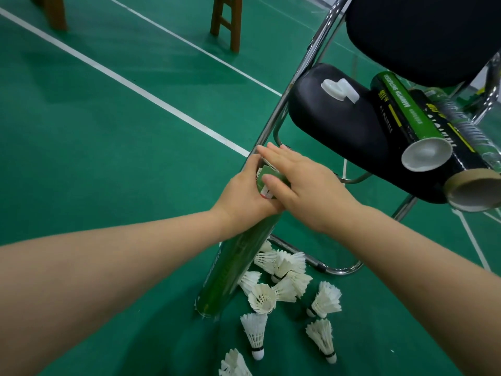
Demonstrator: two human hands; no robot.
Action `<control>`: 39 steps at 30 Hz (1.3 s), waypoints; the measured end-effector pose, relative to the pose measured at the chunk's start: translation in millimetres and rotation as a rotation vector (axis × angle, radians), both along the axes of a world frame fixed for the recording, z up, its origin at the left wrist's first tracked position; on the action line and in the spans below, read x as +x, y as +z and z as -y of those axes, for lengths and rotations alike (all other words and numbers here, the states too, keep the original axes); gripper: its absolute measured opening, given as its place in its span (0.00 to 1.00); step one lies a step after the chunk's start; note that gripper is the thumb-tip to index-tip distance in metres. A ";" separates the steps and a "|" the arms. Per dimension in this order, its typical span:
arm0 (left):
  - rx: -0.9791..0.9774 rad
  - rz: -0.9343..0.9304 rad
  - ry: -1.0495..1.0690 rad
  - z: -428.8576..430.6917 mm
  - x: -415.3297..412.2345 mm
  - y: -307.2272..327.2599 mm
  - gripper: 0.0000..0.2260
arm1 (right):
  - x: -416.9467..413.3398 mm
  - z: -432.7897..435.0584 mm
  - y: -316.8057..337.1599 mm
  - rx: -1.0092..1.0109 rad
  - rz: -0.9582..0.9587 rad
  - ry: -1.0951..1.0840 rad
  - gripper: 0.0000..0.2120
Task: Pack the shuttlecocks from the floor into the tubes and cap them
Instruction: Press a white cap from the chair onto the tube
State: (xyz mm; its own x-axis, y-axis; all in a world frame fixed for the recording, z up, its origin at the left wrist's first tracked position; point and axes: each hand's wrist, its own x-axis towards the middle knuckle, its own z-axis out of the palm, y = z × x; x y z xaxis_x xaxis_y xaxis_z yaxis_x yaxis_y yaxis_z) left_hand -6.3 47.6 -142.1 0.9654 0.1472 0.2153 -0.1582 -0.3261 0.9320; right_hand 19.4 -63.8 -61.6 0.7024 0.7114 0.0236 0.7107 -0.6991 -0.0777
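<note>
A dark green shuttlecock tube (233,270) stands tilted on the green floor, its top end between my hands. My left hand (244,191) grips the tube near its top. My right hand (303,183) lies flat over the tube's mouth, fingers straight, thumb against the tube's green label. Several white feather shuttlecocks (282,283) lie on the floor beside the tube's base. On the black chair seat (339,123) lie several more tubes, one green and black (406,123) with its open end toward me, and white plastic caps (340,89).
The folding chair's chrome frame (292,85) stands just behind my hands, its floor bar (320,263) next to the shuttlecocks. White court lines cross the floor. Wooden furniture legs (226,20) stand at the far top.
</note>
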 end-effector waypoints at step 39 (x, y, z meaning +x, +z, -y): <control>0.916 0.359 -0.116 74.0 -145.4 278.1 0.32 | -188.9 97.1 206.1 0.641 0.370 -0.366 0.24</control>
